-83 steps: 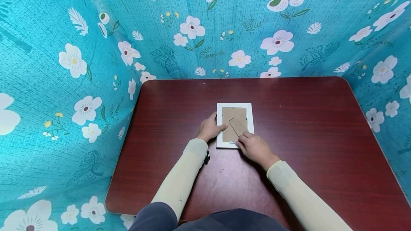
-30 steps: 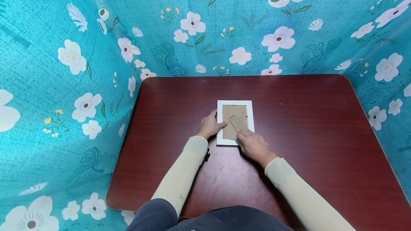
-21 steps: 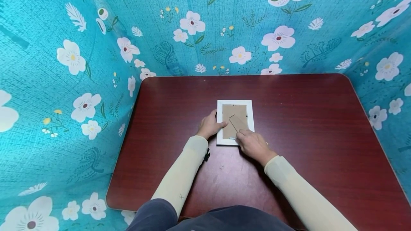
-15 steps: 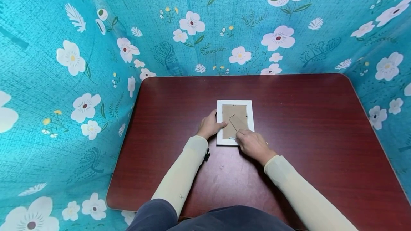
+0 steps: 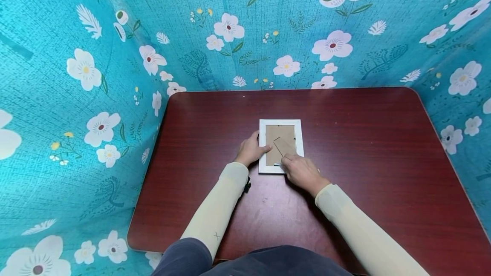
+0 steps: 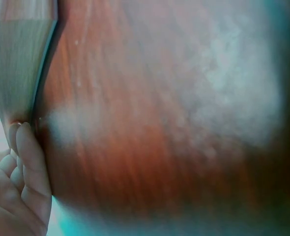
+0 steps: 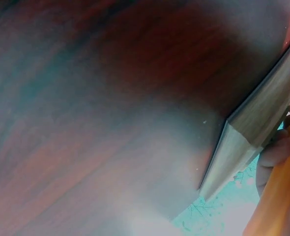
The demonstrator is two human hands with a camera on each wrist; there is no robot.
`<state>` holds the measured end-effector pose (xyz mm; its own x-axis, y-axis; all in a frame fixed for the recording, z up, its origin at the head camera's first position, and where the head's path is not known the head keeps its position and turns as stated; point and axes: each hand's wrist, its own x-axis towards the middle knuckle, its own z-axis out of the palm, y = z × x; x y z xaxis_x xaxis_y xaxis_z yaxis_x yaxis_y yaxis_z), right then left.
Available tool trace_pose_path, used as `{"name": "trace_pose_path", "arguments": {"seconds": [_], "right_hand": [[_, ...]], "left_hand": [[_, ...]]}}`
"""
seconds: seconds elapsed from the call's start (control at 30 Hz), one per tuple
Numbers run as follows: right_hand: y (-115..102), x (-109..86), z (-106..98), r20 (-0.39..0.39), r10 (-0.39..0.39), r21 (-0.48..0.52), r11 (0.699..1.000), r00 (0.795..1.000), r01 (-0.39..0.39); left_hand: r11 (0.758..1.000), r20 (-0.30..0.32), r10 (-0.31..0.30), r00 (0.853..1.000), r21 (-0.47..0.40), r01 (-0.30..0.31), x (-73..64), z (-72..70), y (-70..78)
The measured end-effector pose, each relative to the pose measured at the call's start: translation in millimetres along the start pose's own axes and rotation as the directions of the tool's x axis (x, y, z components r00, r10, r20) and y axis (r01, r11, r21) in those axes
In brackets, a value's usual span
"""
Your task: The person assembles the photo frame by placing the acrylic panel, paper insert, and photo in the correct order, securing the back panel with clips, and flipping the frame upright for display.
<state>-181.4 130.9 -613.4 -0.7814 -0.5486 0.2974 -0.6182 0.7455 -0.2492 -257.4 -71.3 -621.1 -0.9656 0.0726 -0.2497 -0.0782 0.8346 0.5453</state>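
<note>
A white picture frame lies face down on the table, its brown backing board with a slanted stand flap showing. At its left side, my left hand grips the frame, thumb over the border onto the board. In the left wrist view, fingers reach the frame's side. Near the lower right corner, my right hand grips a tool with an orange handle, clearest in the right wrist view. Its thin light tip lies at the board's lower edge; the rest is hidden by the hand.
The dark red table has rounded corners. A teal cloth with white flowers hangs behind it and along both sides. My forearms wear pale sleeves, and a small black piece sits at the left wrist.
The head view has tilted slightly. My right hand has turned a little at the frame's lower right, and less of the tool's tip shows than at first. My left hand keeps its hold.
</note>
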Motion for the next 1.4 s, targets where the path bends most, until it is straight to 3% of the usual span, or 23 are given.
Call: {"name": "trace_pose_path", "arguments": {"seconds": [1.4], "right_hand": [[-1.5,3.2,-0.2,0.017,0.000,-0.012,1.000,1.000,0.000]], "left_hand": [[1.000,0.003,-0.009,1.000,0.011,0.009,-0.2,0.6,1.1]]}}
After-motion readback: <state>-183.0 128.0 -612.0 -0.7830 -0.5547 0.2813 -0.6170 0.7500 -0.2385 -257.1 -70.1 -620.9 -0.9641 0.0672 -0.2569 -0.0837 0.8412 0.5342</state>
